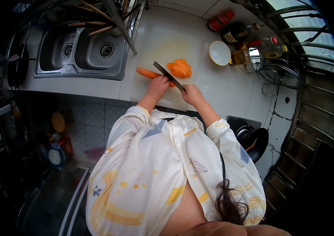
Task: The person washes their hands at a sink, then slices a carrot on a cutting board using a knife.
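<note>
An orange carrot lies on a pale cutting board, held down by my left hand, whose fingers are closed round it. My right hand grips the handle of a knife. The blade slants across the carrot, close beside the fingers of my left hand. A heap of orange carrot slices sits on the board just beyond the blade, to its right.
To the left is a double metal sink with a rack of utensils behind it. A yellow-rimmed white bowl stands right of the board, near bottles and a glass lid. A black pan is at the lower right.
</note>
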Demonstrator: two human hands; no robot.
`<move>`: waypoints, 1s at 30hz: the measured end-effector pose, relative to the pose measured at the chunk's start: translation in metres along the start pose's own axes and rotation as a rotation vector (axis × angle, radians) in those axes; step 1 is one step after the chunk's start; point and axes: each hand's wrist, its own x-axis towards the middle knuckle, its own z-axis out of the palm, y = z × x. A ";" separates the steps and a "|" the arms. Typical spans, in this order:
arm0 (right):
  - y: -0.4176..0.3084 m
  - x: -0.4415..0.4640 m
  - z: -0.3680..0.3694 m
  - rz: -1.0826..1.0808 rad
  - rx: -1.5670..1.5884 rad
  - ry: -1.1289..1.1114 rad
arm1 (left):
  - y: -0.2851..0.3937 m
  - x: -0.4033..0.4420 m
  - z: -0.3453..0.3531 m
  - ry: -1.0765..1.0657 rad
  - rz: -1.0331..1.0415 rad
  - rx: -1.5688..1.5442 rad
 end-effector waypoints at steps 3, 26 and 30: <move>-0.002 0.008 0.005 -0.005 -0.025 -0.005 | -0.001 0.001 -0.002 0.010 0.017 0.005; 0.001 0.004 0.002 -0.046 -0.019 0.017 | -0.001 -0.001 -0.001 -0.010 0.011 -0.022; 0.000 0.016 0.011 -0.043 -0.059 0.029 | -0.002 0.005 -0.008 0.053 0.041 0.030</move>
